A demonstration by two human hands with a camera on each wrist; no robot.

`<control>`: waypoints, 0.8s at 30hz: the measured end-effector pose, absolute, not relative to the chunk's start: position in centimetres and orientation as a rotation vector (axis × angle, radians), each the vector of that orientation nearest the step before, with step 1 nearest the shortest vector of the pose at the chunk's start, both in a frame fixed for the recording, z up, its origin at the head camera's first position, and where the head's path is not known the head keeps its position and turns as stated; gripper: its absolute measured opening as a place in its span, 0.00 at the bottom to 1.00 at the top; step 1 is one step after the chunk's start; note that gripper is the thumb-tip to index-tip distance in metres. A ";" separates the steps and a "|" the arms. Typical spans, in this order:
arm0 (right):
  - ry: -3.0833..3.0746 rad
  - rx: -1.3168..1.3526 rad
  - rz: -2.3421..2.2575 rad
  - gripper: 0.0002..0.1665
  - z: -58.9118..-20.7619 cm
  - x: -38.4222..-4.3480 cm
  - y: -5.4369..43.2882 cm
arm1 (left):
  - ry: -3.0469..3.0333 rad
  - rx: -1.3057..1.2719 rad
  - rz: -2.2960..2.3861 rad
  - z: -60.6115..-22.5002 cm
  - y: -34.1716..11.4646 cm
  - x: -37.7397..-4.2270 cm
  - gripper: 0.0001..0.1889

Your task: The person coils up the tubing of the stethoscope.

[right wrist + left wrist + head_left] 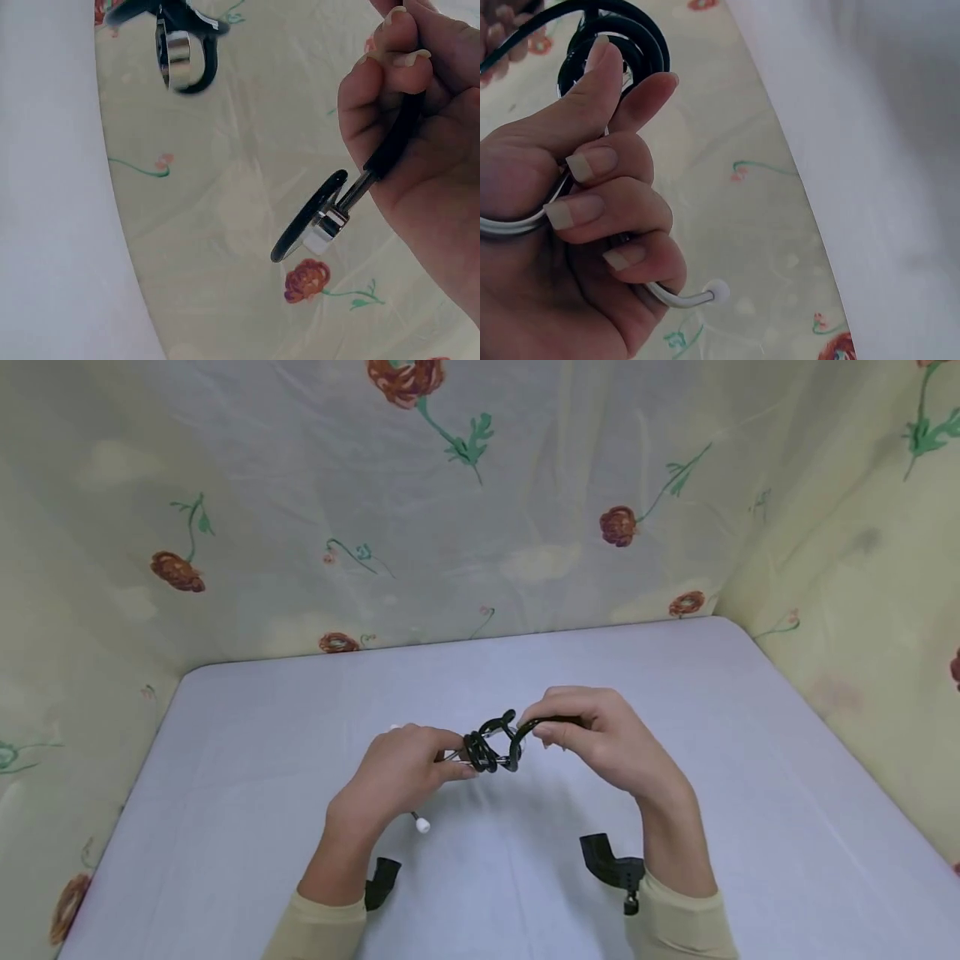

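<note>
A stethoscope [480, 752] is held above the table between both hands. Its black tubing is wound in loops near the left fingertips. My left hand [401, 768] grips the metal ear tubes, fingers curled round them in the left wrist view, with thumb and index finger at the loops. One white ear tip [718, 291] sticks out below that hand. On the other side, my right hand [607, 743] pinches a length of the tubing [401, 131]. The chestpiece [326, 226] hangs from it in the right wrist view; the hand hides it in the head view.
A white-covered table [247, 860] lies beneath the hands. Floral cloth [525, 568] rises along its back and sides. Black wrist mounts [611, 864] jut inward from both forearms, close above the tabletop.
</note>
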State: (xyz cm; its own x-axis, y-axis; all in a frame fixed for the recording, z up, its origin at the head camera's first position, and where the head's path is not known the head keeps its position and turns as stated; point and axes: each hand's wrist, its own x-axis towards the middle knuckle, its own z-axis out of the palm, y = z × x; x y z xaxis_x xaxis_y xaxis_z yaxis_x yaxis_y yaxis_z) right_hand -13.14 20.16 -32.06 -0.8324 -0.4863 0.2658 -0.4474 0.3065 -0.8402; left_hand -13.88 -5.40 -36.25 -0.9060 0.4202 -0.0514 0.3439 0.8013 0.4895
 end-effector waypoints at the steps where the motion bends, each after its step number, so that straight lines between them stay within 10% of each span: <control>1: 2.485 -0.918 -1.607 0.09 -32.0 -13.1 20.0 | 2.816 0.621 0.732 -36.3 -5.1 -13.8 0.07; 24: 2.611 -0.850 -1.526 0.06 -32.3 -13.2 18.8 | 2.631 0.961 0.695 -35.6 -3.5 -12.4 0.09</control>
